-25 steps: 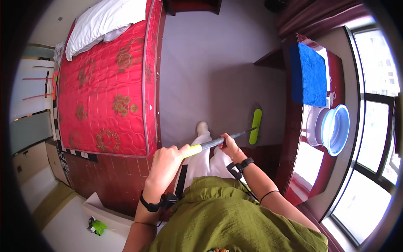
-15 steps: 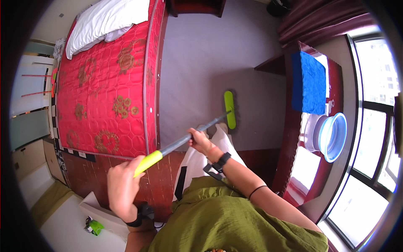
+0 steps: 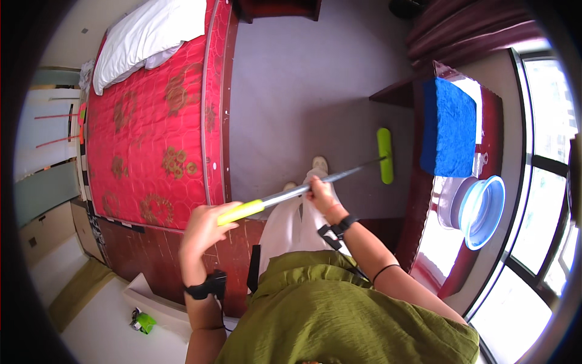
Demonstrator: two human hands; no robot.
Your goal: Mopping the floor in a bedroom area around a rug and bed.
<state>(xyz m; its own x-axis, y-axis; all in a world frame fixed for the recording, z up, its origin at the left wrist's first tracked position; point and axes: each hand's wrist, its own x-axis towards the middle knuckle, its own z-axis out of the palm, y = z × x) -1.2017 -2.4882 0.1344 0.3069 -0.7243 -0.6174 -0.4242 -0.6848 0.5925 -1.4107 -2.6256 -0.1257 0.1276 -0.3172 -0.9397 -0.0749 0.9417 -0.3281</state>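
Observation:
Both my hands are closed round the long handle of a broom [image 3: 288, 194], a grey pole with a yellow-green grip end. My left hand [image 3: 205, 232] wraps the grip at the upper end, left of my body. Farther down the pole, in front of my legs, my right hand [image 3: 321, 195] holds the grey part. The pole slants away to the right, to the lime-green broom head [image 3: 385, 156]. That head is down at the grey floor [image 3: 285, 91], close to the dark red desk on the right. Its underside is hidden.
A bed [image 3: 151, 133] with a red patterned cover and a white pillow [image 3: 148, 45] stands on the left. On the right, the desk [image 3: 461, 267] bears a blue towel [image 3: 451, 127] and basins [image 3: 484, 212]. A dark curtain [image 3: 473, 27] hangs beyond, beside windows.
The broom head has swept right, from mid-floor to near the desk. Both hands have moved right with the handle, keeping their grip. One shoe now shows farther forward.

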